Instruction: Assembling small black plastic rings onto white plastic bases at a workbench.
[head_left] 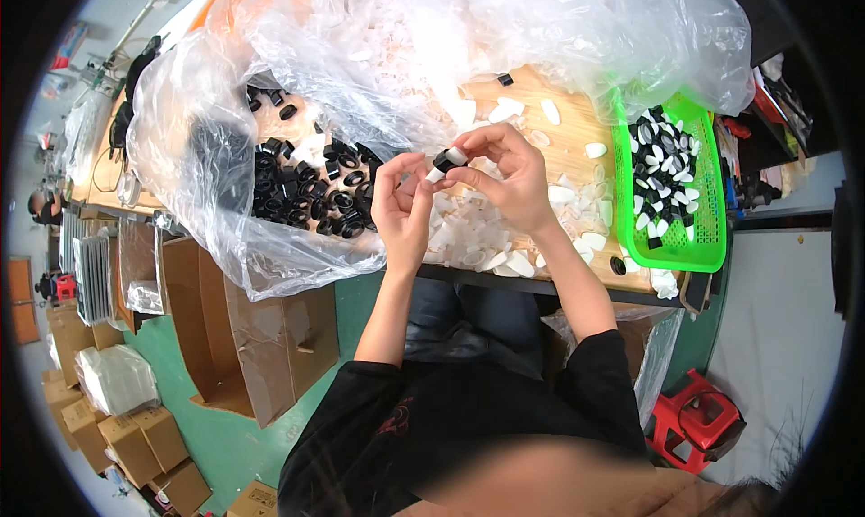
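Both hands met above the table edge, pinching one small black-and-white part between them

The right hand [509,179] had thumb and forefinger pressed onto the white cap and black ring piece [448,160], which sat at the fingertips just above the pile of loose white caps [478,237]; the left hand [403,206] was raised beside it, fingertips curled in and touching the same piece from the left. Black rings [306,188] lay heaped in an opened clear plastic bag [194,156] on the left of the wooden table [577,125], more white parts in a second bag behind. A green basket [671,219] on the right held finished black-and-white pieces. Brown cartons [243,337] stood on the green floor below, a red stool [694,418] lower right
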A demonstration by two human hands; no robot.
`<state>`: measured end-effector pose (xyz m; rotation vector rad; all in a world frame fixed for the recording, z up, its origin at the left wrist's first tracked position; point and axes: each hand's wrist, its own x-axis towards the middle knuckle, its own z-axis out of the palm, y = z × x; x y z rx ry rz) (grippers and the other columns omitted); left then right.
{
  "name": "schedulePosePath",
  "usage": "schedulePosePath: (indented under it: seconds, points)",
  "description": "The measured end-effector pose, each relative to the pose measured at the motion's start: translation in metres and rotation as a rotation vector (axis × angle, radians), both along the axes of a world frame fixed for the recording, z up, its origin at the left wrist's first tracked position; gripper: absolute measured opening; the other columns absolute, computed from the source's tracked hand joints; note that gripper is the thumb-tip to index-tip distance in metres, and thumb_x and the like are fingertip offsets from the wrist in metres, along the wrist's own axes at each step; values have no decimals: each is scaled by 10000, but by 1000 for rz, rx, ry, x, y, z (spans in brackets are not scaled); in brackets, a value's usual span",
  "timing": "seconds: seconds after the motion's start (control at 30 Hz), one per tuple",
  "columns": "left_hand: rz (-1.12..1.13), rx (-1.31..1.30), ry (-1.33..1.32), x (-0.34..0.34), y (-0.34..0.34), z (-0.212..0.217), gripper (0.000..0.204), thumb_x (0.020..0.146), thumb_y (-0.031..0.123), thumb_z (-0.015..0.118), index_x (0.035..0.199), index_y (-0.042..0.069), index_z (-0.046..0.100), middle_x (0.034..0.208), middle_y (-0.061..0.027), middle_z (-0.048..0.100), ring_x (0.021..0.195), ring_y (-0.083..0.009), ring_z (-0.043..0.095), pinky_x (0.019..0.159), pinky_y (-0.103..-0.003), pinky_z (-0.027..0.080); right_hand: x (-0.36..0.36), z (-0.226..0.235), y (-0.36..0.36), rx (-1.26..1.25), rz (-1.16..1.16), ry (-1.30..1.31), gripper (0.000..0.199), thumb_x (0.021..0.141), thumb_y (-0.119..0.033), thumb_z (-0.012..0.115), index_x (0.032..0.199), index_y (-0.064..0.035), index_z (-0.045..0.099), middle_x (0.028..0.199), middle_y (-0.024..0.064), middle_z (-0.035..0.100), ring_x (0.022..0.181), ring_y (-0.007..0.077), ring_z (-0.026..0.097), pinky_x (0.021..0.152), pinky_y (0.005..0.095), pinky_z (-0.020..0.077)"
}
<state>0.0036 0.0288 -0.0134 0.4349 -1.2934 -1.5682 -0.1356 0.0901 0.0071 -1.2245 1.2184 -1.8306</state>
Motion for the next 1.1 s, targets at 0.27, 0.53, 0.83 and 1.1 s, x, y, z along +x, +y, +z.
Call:
schedulePosePath:
  seconds: [0.27,0.53,0.83,1.1]
  points:
    - [-125,94,103,1,-6,-4,253,915,-47,529,1165,-20,500,1028,-54,532,979,-116,553,839,-287,535,-2,3,0,8,20,19,237,796,13,754,974,-9,598,1064,95,630,923,146,607,836,294,512]
    - [-140,-62,53,3,-17,-13,92,912,-64,586,1000,-41,576,1098,-120,582,987,-148,591,846,-270,521,-4,5,1,55,86,37,197,790,15,752,947,-12,635,1041,80,635,922,136,594,797,280,489]
    - [-151,36,102,6,-15,-14,39,923,-14,598,931,-17,560,1138,-151,605,962,-146,595,888,-284,480,-1,8,0,-3,27,127,162,776,-33,776,904,-2,681,986,63,678,872,121,630,745,250,513]
    - [-184,86,163,3,-15,-20,33,923,-29,586,928,-13,558,1107,-160,611,983,-160,598,897,-294,481,-1,6,1,3,12,138,162,782,-54,778,915,-11,697,984,63,679,857,123,630,740,253,517]
